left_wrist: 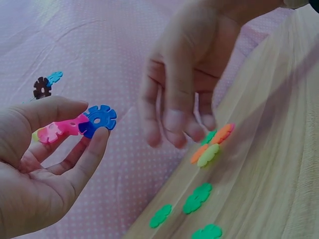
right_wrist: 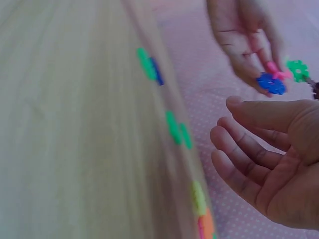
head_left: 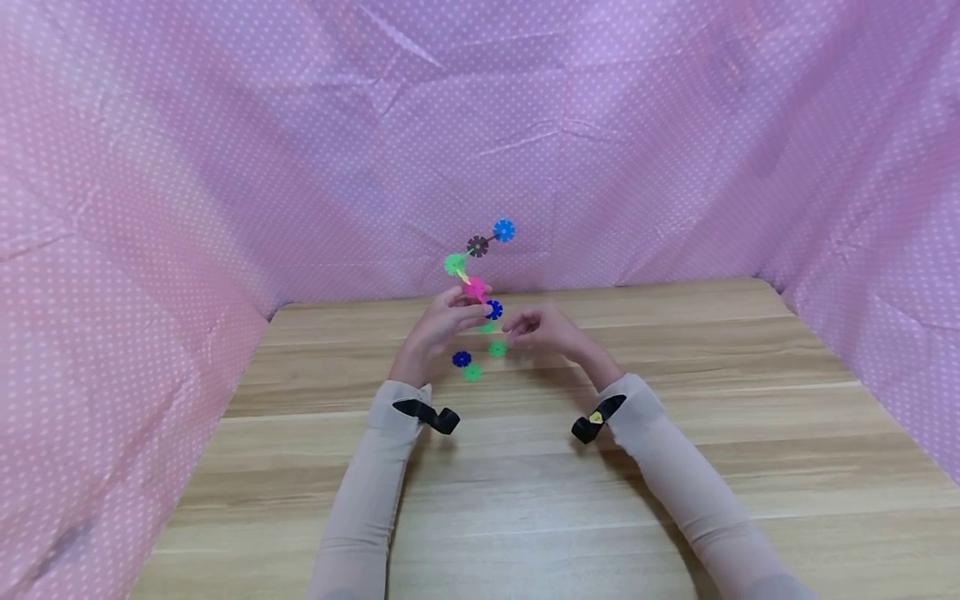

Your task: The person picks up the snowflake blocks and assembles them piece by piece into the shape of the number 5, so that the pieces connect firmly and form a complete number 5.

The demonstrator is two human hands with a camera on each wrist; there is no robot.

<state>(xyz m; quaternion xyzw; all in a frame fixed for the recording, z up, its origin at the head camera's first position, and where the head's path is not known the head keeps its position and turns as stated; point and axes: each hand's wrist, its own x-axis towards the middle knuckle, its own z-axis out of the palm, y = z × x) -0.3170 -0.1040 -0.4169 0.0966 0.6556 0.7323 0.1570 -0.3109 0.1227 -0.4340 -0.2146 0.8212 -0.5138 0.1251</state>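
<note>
My left hand [head_left: 438,327] holds up a chain of slotted plastic snowflake discs above the table. Thumb and fingers pinch it at the dark blue disc [left_wrist: 105,127], which is joined to a pink disc [head_left: 475,288]. Beyond the pink come a yellow piece, a green disc [head_left: 454,264], a dark brown disc [head_left: 477,246] and, at the far end, a light blue disc [head_left: 504,230]. To the right, my right hand [head_left: 553,327] hovers apart from the chain. Its fingers are loosely bent and nothing is in them.
Loose discs lie on the wooden table [head_left: 480,517] below the hands: a dark blue one [head_left: 462,358], several green ones [left_wrist: 197,198], a yellow-green one [left_wrist: 208,155] and orange ones [left_wrist: 225,133]. Pink dotted cloth [head_left: 480,125] hangs behind and at both sides.
</note>
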